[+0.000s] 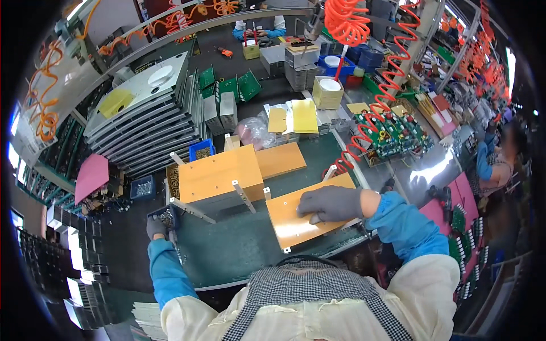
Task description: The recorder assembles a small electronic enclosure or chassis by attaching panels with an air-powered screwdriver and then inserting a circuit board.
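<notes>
My right hand (330, 203), in a grey glove, lies flat on an orange board (296, 221) that rests on the green mat (239, 244) in front of me. My left hand (156, 227), also gloved, reaches to the left edge of the mat and is closed at a small dark tray of screws (166, 216); whether it grips anything I cannot tell. Between the hands stands a stack of metal plates topped by an orange board (219, 173), held by white corner posts.
A tall stack of grey metal panels (142, 119) stands at the back left. Green circuit boards (392, 133) and a red coiled air hose (369, 113) lie to the right. Another orange board (281, 159) lies behind. Other people work at the far end and at the right.
</notes>
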Available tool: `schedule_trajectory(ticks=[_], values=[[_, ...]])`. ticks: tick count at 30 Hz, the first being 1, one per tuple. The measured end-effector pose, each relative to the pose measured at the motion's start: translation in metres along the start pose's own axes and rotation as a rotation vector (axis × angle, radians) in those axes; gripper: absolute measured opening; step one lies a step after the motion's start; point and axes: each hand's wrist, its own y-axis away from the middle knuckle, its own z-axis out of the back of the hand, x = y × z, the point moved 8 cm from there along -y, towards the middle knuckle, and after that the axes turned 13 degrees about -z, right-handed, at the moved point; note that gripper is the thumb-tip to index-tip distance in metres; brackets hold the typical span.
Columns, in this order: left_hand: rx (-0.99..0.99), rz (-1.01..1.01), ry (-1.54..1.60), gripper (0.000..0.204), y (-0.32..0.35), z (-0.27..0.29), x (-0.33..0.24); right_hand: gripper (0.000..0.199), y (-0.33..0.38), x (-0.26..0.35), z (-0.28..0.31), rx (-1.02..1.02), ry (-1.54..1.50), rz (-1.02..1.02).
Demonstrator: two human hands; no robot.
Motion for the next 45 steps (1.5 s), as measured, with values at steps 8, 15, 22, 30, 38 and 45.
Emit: schedule_trajectory(ticks=[8,15,22,30,38,45], values=[[-0.088,0.385,2.252,0.022,0.063,0.043,-0.103,0.034,0.003,-0.001,0.0,-0.008,0.016,0.064],[0.614,0.497,2.625,0.017,0.209,0.082,-0.299,0.035,0.001,-0.002,-0.001,0.04,0.021,0.077],[1.03,0.294,2.308,0.017,0.256,0.107,-0.422,0.032,0.01,-0.002,0.002,-0.01,0.049,0.117],[1.059,-0.094,1.858,0.015,0.262,0.104,-0.502,0.033,0.012,-0.006,-0.001,-0.03,0.054,0.151],[0.933,-0.144,1.66,0.025,0.27,0.099,-0.507,0.034,0.015,-0.011,-0.001,-0.079,0.028,0.205],[0.916,-0.216,1.496,0.027,0.274,0.104,-0.509,0.039,0.029,-0.012,0.014,-0.065,-0.123,0.194]])
